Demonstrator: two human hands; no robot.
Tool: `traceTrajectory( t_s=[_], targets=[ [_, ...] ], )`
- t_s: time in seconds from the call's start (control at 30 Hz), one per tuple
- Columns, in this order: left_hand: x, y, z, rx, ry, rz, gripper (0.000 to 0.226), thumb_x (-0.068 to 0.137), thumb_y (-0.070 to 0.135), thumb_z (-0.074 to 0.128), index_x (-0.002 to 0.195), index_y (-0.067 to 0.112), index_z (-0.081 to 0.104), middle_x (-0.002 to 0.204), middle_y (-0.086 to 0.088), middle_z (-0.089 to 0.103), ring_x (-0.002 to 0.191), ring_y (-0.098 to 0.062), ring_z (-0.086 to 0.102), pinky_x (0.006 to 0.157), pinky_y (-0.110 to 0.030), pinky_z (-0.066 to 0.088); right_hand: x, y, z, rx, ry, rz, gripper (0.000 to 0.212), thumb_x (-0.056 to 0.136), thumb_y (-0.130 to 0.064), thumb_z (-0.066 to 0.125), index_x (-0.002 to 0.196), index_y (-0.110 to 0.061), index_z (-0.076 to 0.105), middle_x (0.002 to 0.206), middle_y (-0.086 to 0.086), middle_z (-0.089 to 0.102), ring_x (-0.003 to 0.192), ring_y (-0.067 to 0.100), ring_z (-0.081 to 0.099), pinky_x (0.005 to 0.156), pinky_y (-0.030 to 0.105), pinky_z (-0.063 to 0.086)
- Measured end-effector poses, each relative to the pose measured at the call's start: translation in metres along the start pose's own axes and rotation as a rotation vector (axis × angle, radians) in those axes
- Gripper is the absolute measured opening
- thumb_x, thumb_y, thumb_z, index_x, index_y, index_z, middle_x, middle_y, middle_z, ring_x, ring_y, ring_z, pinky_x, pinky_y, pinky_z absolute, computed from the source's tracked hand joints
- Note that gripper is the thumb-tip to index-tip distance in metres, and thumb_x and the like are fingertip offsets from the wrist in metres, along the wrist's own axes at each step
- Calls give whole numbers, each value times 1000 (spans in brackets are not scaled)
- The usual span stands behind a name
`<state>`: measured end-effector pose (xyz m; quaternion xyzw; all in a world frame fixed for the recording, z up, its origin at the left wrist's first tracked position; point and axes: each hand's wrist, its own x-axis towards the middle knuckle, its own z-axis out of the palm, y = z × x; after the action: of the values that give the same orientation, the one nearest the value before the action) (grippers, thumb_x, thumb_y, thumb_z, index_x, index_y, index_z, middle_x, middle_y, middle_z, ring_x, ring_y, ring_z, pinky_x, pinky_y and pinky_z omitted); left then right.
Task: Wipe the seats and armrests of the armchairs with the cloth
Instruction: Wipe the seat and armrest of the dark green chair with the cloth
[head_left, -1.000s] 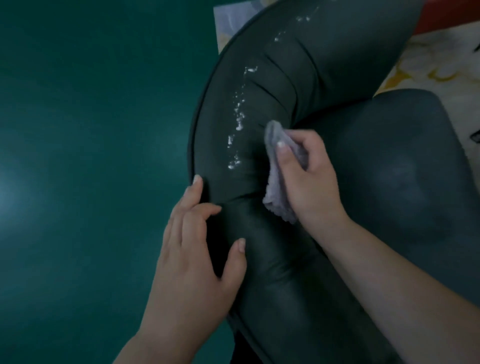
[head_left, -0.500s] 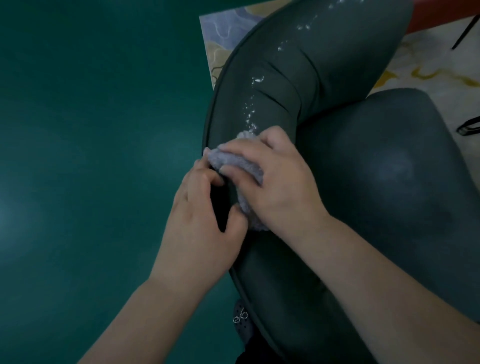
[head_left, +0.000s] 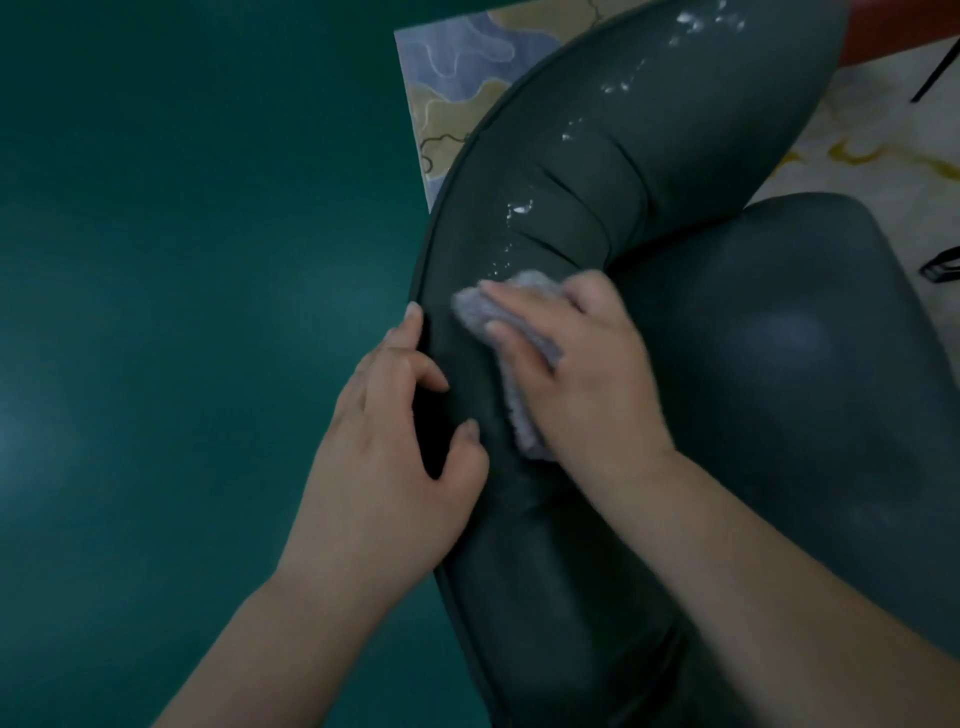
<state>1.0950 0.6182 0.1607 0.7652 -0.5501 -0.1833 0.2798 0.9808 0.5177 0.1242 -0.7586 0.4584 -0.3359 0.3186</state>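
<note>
Here your right hand lies on top of the one grey cloth, fingers curled over its upper fold and pressing it against the dark armrest of the armchair, just below a trail of white specks that runs up the padding. Your left hand rests just beside the cloth, apart from it, with fingers spread and lightly bent, its thumb on the armrest's top and the fingertips over the piped outer edge. The cloth's lower part hangs out under your right palm toward the wrist. To the left of that edge the green floor opens wide; to the right the armrest meets the rounded seat cushion along a deep crease. Beyond the armrest's far end lies a patterned rug. You have two hands in view, one cloth, one armrest and one seat.
</note>
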Motion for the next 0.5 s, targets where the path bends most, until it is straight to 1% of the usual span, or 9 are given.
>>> traceTrajectory(
  t_s=[0.07,0.1,0.13,0.2,0.23,0.3,0.37,0.4,0.5],
  targets=[
    [4,-1,-2,-10,-42,-21,25,77,31,59,93,28,40,152,15,31,131,2,34,96,2,20,-3,21,-16,0,59,172,26,90,-25,63,116,-27,68,98,1,48,87,13,56,82,10,41],
    [5,-1,-2,-11,-55,-28,25,77,32,58,92,29,39,153,16,29,130,5,33,95,3,19,-3,26,-22,37,81,255,25,90,-26,62,115,-28,68,99,-1,48,90,8,56,82,3,37],
    [7,-1,-2,-13,-60,-30,24,77,33,58,91,30,39,153,16,29,128,7,32,95,3,19,2,26,-22,65,113,285,25,91,-28,62,115,-29,68,100,-3,49,92,3,55,82,-1,34],
    [11,1,0,-18,-52,-28,26,76,32,59,92,30,38,153,15,30,123,11,30,95,3,18,23,12,-12,75,137,182,27,91,-32,60,117,-29,67,100,-2,49,90,-1,51,83,0,35],
    [13,1,1,-14,-46,-26,27,75,31,60,93,29,39,153,13,31,123,10,30,95,2,19,36,2,-3,80,104,91,29,90,-34,60,118,-29,66,99,0,48,89,1,50,85,5,38],
    [18,0,3,4,-41,-34,33,75,33,61,101,28,41,154,11,30,124,9,28,96,2,18,56,-10,12,31,-9,-56,31,88,-35,62,118,-28,67,96,2,46,90,12,51,84,22,45],
    [23,-2,1,19,-52,-50,43,75,38,60,113,28,42,155,15,25,126,11,25,97,4,15,59,0,13,-34,-36,-77,31,88,-31,63,118,-25,67,96,5,45,91,20,52,83,31,47],
    [24,-4,-1,24,-60,-61,48,76,41,60,119,29,41,155,18,23,126,12,23,97,5,13,54,11,8,-54,-9,-63,30,89,-29,63,119,-24,67,96,6,46,90,20,52,83,29,46],
    [26,-7,-4,33,-92,-95,63,76,48,58,132,31,37,155,24,19,128,16,19,96,7,10,38,37,-14,-28,72,85,28,90,-25,63,118,-26,67,97,2,46,88,13,53,82,8,38]
  ],
)
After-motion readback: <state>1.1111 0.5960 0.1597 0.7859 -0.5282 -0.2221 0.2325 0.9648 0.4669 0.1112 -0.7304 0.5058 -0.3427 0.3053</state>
